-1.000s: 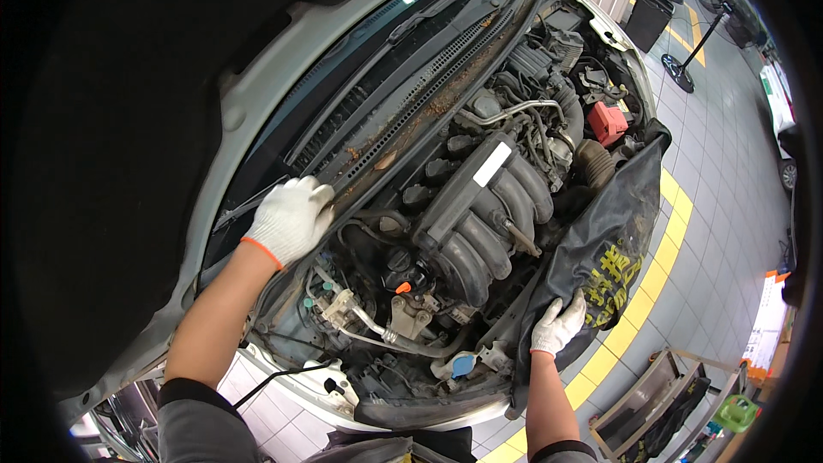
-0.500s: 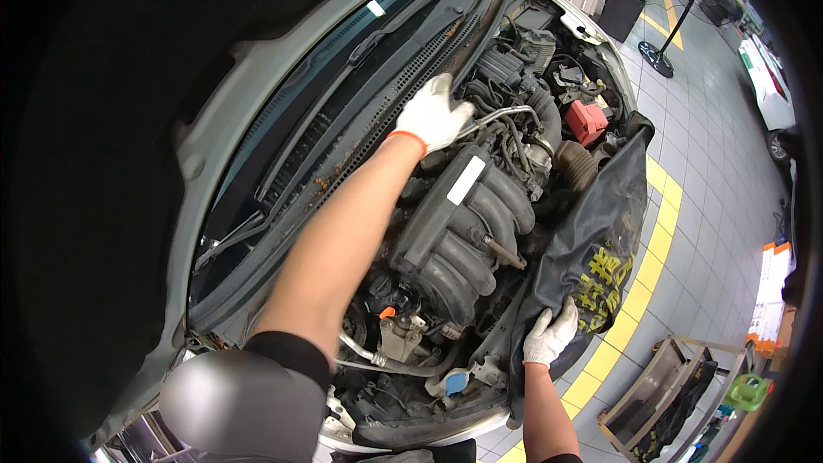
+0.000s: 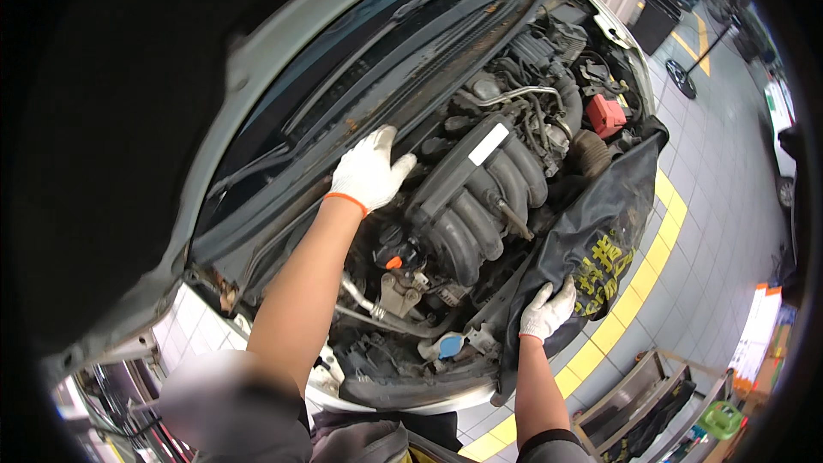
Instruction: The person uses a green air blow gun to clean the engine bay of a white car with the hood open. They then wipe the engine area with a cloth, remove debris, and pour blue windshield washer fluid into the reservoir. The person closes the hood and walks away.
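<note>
- While the person leans over the open engine bay, the left hand [image 3: 367,173], in a white knitted glove with an orange cuff, reaches across to the inner edge of the black cowl panel [image 3: 411,111].
- Its fingers are stretched out, thumb well apart, with nothing in their hold; whether they touch the panel or sit just above it, I cannot tell.
- The right hand [image 3: 549,310], gloved in white too, lies on the black cover [image 3: 591,223], fingers loosely spread against the surface and not closed round it.
- That cover drapes along the right side of the bay, marked in yellow near the hand.
- Between the two hands stands the ribbed black intake manifold [image 3: 467,197], bearing a white label [image 3: 489,144].
- Nearer the person are an orange pull handle [image 3: 393,263] and a blue cap [image 3: 450,346].
- Toward the far right of the bay sits a red box cover [image 3: 605,117].
- Over on the left, the dark underside of the raised hood [image 3: 111,120] looms beside the windshield [image 3: 343,60].
- Right of the car, a yellow line [image 3: 641,283] curves along the tiled floor [image 3: 711,197].
</note>
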A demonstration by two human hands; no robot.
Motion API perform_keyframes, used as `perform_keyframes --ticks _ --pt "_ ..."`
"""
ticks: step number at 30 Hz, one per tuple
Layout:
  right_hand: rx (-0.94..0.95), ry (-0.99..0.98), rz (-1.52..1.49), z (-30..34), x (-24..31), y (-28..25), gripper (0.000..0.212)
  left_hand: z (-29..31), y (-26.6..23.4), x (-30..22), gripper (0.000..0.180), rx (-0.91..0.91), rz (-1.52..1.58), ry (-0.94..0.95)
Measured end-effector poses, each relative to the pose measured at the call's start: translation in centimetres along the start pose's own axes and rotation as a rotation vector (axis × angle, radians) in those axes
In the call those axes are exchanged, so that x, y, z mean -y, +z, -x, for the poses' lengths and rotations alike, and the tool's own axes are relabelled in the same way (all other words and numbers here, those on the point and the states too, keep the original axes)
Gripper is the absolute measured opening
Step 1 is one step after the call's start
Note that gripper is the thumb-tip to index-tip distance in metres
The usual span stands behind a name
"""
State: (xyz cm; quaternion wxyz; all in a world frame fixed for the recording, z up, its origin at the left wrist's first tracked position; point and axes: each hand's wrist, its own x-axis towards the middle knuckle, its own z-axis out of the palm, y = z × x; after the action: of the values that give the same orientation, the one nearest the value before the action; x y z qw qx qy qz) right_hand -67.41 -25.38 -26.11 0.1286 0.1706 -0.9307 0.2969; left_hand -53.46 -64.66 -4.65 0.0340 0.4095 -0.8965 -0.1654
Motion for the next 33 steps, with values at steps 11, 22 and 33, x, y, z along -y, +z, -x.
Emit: perform_keyframes --ticks 11,22,33 --pt "-0.062 -0.086 0.007 0.1 0.2 -0.7 0.051 14.0 -2.9 7.6 0.052 -0.156 -0.162 -0.333" --pt "-0.092 -0.114 0.025 0.3 -0.2 -0.5 0.050 18.0 -2.7 9.1 0.081 -0.027 -0.340 -0.370" --pt "0.230 -0.124 -0.003 0.0 -2.2 -2.4 0.062 36.0 -5.6 3.9 0.050 -0.064 0.021 0.076"
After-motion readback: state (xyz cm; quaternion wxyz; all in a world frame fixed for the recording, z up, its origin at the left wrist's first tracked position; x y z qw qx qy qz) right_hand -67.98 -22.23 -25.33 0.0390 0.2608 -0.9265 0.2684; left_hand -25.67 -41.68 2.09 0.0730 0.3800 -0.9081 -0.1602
